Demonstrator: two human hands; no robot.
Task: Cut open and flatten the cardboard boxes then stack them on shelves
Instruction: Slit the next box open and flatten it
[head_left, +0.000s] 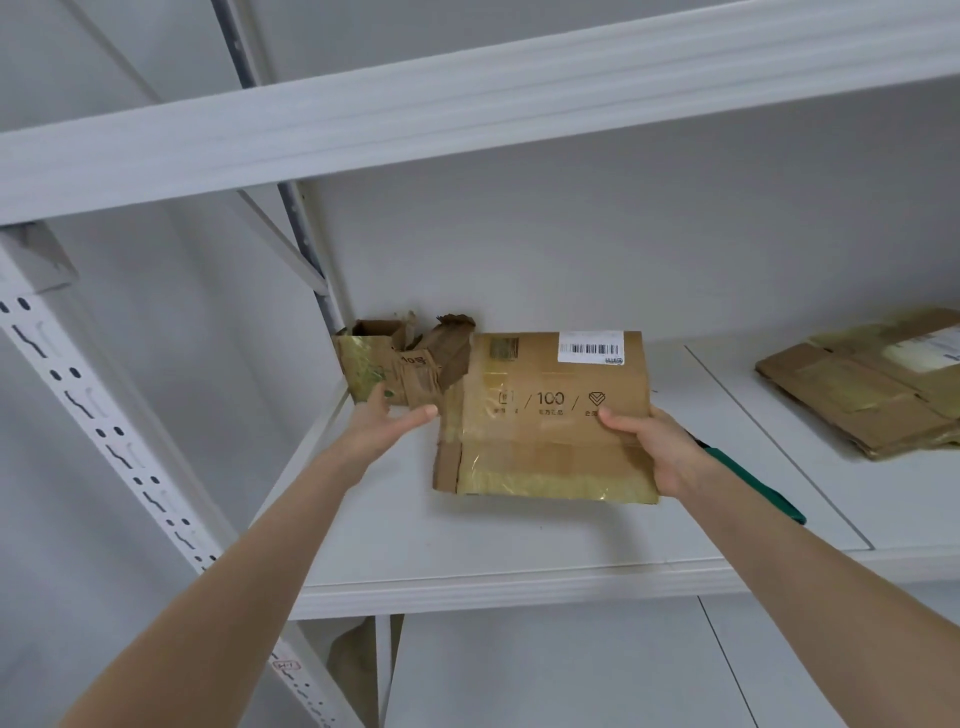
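Stacking step in hand, by the look of it. The flattened box (550, 415), barcode label at its top edge, sits mid-frame over the white shelf board (467, 535), its near edge lifted off the board; whether the far edge touches down, I cannot tell. The right hand (660, 447) grips its lower right corner, thumb pressed on top, the other fingers hidden underneath.

The left hand (387, 421) is just left of it, fingers apart and loose, holding nothing, one fingertip at the front of the small torn box (400, 364) that stands unflattened in the back corner, left of centre. The thumb points toward the flattened box's left edge.

At the right edge of the frame lies a pile of flattened cardboard (872, 384), well apart. A green-handled tool (753, 483), likely the cutter, rests on the board under the right forearm.

Next, I judge: lay this sheet flat, either here or across on that pile, then bring the torn box forward for cutting with the tool.
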